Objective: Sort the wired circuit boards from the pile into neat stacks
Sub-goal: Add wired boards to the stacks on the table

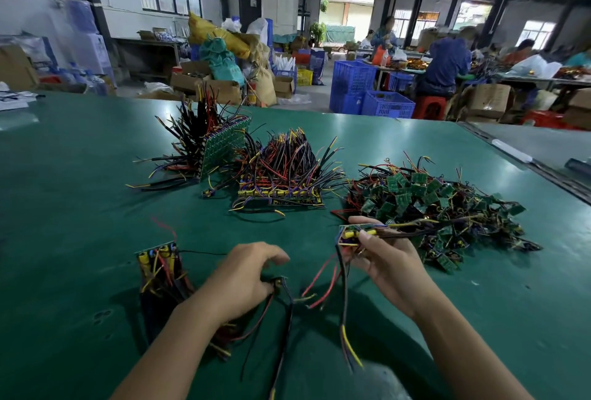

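Pinching circuit board (351, 235): right hand (390, 267) | gripping second board (279, 283): left hand (243, 275) | pile (441, 204) beyond

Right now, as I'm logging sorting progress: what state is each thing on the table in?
Loose pile: tangled, unsorted, on the right of the table.
Centre stack: flat, boards layered, wires up.
Back stack: boards on edge, leaning, wires fanned left.
Near stack: small, beside the left hand, wires toward the person.
Right board: pinched in the right hand, lifted, wires dangling.
Left board: in the left hand's grip, low, wires trailing.
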`<state>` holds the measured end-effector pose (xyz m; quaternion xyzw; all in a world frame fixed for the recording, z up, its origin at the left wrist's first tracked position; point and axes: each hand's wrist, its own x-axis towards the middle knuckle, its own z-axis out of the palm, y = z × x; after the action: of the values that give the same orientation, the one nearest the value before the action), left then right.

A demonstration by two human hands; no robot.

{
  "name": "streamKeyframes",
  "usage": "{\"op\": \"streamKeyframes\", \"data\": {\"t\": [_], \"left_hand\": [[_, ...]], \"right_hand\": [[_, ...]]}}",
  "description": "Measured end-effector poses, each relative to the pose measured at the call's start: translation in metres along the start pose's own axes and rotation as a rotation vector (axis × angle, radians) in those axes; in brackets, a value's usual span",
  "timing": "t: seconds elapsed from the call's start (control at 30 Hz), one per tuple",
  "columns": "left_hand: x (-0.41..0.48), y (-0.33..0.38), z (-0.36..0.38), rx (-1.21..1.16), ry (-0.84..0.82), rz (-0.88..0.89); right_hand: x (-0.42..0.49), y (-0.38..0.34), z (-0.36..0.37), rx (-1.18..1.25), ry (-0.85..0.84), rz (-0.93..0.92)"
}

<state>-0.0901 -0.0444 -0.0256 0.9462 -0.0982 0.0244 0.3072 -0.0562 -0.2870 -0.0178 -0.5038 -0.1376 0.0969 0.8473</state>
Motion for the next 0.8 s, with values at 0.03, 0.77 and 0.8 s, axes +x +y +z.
{"op": "streamKeyframes", "data": {"t": [0.03,0.77,0.8], "left_hand": [[-0.001,0.004,-0.001,-0.028,0.023,0.040],[-0.006,0.036,0.011,-0.695,0.107,0.138],[-0.007,0.035,0.011,-0.681,0.112,0.145]], "right_hand": [[0.000,0.002,0.001,-0.022,0.013,-0.005],[-0.006,0.018,0.018,-0.242,-0.064,-0.036],[-0.006,0.018,0.017,-0.262,-0.057,-0.034]]}}
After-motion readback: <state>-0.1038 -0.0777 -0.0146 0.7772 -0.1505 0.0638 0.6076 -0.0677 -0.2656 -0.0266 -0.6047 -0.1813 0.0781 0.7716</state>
